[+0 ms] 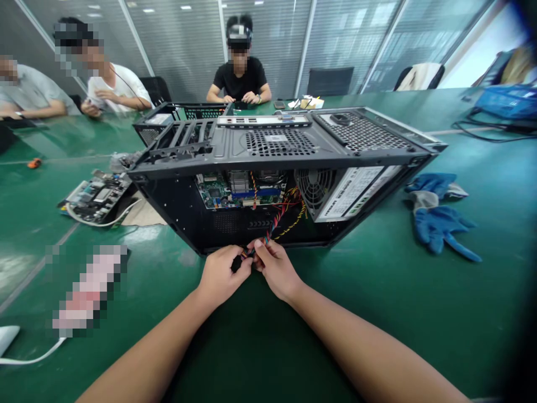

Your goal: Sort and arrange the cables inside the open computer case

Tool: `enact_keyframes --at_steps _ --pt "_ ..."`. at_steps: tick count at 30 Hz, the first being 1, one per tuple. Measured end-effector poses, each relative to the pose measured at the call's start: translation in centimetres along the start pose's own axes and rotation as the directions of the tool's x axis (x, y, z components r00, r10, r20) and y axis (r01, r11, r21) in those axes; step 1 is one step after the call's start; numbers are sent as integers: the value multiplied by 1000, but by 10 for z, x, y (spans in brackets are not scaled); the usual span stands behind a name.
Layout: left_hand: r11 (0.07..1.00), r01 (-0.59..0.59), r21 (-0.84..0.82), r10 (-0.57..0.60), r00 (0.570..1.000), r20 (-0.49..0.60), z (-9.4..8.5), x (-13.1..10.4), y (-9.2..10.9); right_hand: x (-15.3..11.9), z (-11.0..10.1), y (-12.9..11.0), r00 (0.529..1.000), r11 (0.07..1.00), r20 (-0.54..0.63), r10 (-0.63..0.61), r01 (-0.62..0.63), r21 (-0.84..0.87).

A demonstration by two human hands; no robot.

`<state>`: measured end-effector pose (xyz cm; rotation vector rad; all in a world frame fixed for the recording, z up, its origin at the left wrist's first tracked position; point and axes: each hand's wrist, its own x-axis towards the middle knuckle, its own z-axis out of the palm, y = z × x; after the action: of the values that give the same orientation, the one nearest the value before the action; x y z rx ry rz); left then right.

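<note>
A black computer case (168, 190) lies on the green table with its open side toward me. Inside it are a green motherboard (213, 193) and, at the right, a power supply (356, 193) with a fan grille. From the power supply a bundle of coloured cables (276, 219) runs forward to the case's near edge. My left hand (224, 274) pinches the bundle's front end between thumb and fingers. Close beside it, my right hand (274, 268) is closed on the same cables. The cable ends are mostly hidden by my fingers.
To the right lie blue work gloves (440, 226). On the left are a loose circuit board (96, 196) and a blurred-out phone-like object (90, 288) with a white cable. A blue basket (509, 103) stands far right. Several people sit across the table (419, 324).
</note>
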<state>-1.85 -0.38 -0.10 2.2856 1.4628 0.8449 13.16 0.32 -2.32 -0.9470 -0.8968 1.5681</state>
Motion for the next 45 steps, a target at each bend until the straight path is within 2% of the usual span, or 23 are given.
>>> enact_keyframes --at_steps 5,10,16,22,26,30,33,41,43,45 --pt "990 50 -129 -43 998 56 -4 1 3 1 0 1 1000 1000 -25 11 -10 23" --pt "970 115 -216 -95 990 102 -5 2 4 1 -1 1 998 998 -56 -29 26 -55" --pt "918 234 -321 -184 967 179 -5 2 4 1 -2 -4 996 983 -2 -88 87 -164" --pt "855 302 -422 -247 952 181 -4 5 9 3 -6 -8 990 942 50 -134 143 -302" --pt "798 363 -481 -302 932 202 -3 8 9 2 -5 -11 990 933 54 -134 144 -328" --pt "744 395 -539 -275 916 291 -2 10 4 1 -4 -12 994 950 40 -97 104 -294" --pt "719 399 -569 -261 914 311 -1 9 4 1 -5 -10 998 964 16 -66 68 -257" --pt "710 422 -564 -239 898 371 -3 8 12 2 -7 -13 972 956 -151 -181 138 -258" --pt "683 434 -588 -234 892 386 -3 9 12 2 -7 -15 968 953 -164 -192 143 -268" --pt "611 464 -641 -239 880 410 -3 9 11 3 -7 -16 968 955 -162 -190 144 -260"
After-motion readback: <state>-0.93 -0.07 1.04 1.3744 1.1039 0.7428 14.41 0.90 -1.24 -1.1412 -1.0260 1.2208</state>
